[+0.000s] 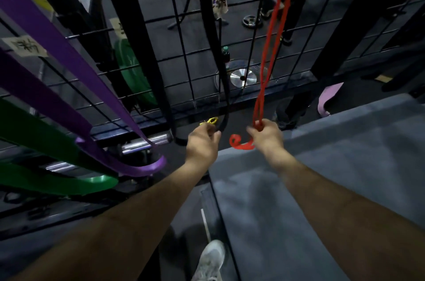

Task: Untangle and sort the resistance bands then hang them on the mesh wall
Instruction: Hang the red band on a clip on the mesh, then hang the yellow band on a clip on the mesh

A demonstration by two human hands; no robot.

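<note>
Right hand [266,136] is curled tight round the low end of the red band [270,50], the strands bunched in the fist and a short red curl spilling out just beside the thumb. Left hand [202,145] pinches something small and yellow [209,121] at its fingertips, right up against the bottom loop of a black band [224,106] (what the yellow piece is, I cannot tell). The red one looks light, soft and stretchy, crossing itself above the fist, so grip low and let it hang to unwind. Ahead of both hands, the mesh wall [184,55]. Out past the left hand hang purple bands [69,55] and a green band [46,142], crowding that side. Rightward of the right hand, open grey floor [322,188] looks like the room to swing.
</note>
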